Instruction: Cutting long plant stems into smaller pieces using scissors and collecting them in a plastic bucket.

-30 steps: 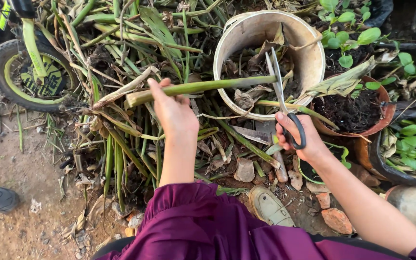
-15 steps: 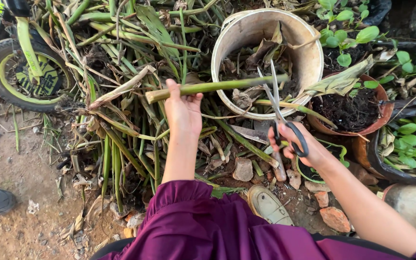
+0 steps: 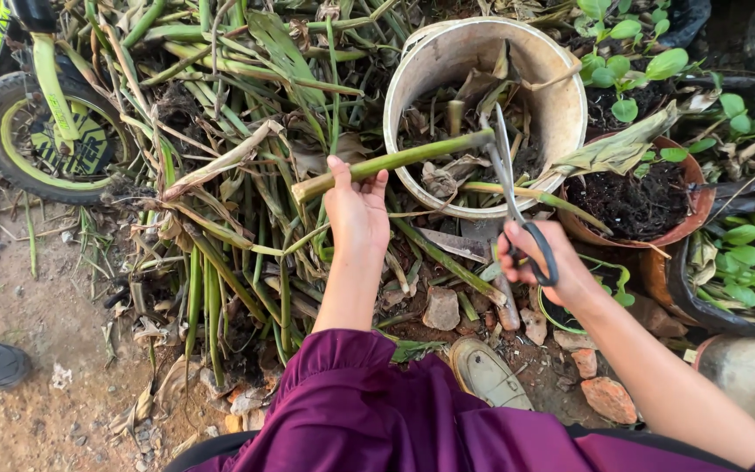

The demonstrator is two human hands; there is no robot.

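Left hand [image 3: 356, 205] grips green stalk [image 3: 395, 162] over bucket [image 3: 570, 105] rim; right hand [image 3: 548, 262] holds scissors [image 3: 509, 179], blades closed on stalk end. Risk: stalk twists, blades slip toward fingers.

Soft, even daylight with faint shadows and no glare; sharp throughout, slight wide-angle bending at the edges.

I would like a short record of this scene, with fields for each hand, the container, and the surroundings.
left hand: grips a green stalk held across the bucket rim
right hand: holds scissors, blades at the stalk's far end
bucket: pale, round, holds cut plant pieces
beside bucket: brown pot of soil
left of scene: pile of stalks, small bicycle wheel
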